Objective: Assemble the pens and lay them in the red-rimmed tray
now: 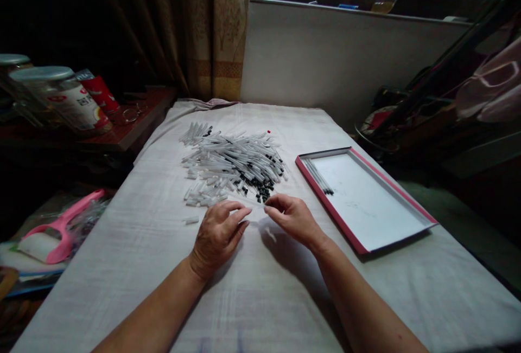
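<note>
Both my hands are over the near edge of a loose pile of clear pen barrels. My right hand is closed in a pinch at the end of a pale, clear pen barrel. Beside its other end, my left hand has its fingers curved, with a small gap between thumb and forefinger. Small black plugs lie just beyond my fingertips. Clear pen caps are heaped to the left of them, and a few lie apart nearby.
To the right lies a shallow pink-edged box lid, with several black-tipped pens along its left side. A tiny red piece sits behind the pile. Jars stand on a wooden side table; a pink-handled tool lies lower left.
</note>
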`<action>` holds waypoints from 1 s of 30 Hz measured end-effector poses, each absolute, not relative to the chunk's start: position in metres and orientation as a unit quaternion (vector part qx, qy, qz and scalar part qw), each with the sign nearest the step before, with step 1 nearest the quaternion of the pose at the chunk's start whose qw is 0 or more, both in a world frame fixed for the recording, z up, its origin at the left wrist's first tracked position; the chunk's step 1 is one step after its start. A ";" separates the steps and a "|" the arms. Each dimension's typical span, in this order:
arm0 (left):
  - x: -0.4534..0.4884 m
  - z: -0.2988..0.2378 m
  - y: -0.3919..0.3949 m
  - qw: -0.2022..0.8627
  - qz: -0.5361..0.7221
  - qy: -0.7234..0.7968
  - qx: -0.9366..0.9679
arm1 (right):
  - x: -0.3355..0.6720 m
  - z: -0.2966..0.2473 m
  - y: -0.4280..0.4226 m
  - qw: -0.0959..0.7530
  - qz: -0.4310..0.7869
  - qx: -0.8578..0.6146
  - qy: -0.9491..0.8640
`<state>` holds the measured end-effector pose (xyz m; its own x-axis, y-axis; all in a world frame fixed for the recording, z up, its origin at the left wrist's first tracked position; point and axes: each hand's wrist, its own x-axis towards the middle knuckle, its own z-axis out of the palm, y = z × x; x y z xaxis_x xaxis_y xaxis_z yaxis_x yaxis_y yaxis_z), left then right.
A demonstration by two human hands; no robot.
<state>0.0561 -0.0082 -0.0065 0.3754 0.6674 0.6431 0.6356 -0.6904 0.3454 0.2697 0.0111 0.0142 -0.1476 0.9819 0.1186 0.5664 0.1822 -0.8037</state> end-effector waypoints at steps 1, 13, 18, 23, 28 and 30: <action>0.056 -0.005 -0.009 -0.017 0.389 0.392 0.833 | 0.267 0.016 0.008 0.337 0.326 -0.540 -0.699; 0.048 -0.019 -0.003 -0.031 0.310 0.470 0.826 | 0.243 0.023 0.086 0.202 0.100 -0.614 -0.757; 0.047 -0.019 -0.002 -0.003 0.309 0.477 0.823 | 0.227 0.021 0.107 0.089 0.031 -0.641 -0.762; 0.046 -0.019 -0.001 0.004 0.302 0.481 0.823 | 0.232 0.019 0.105 0.149 0.045 -0.650 -0.743; 0.047 -0.019 -0.002 0.022 0.302 0.485 0.821 | 0.259 0.013 0.084 0.432 0.141 -0.609 -0.649; 0.048 -0.019 -0.002 0.024 0.309 0.484 0.819 | 0.267 0.011 0.069 0.549 0.225 -0.580 -0.559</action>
<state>0.0475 -0.0015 -0.0195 0.3411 0.8065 0.4829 0.7774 -0.5308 0.3375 0.2673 0.0689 0.0110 0.2745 0.8944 0.3531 0.4013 0.2271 -0.8873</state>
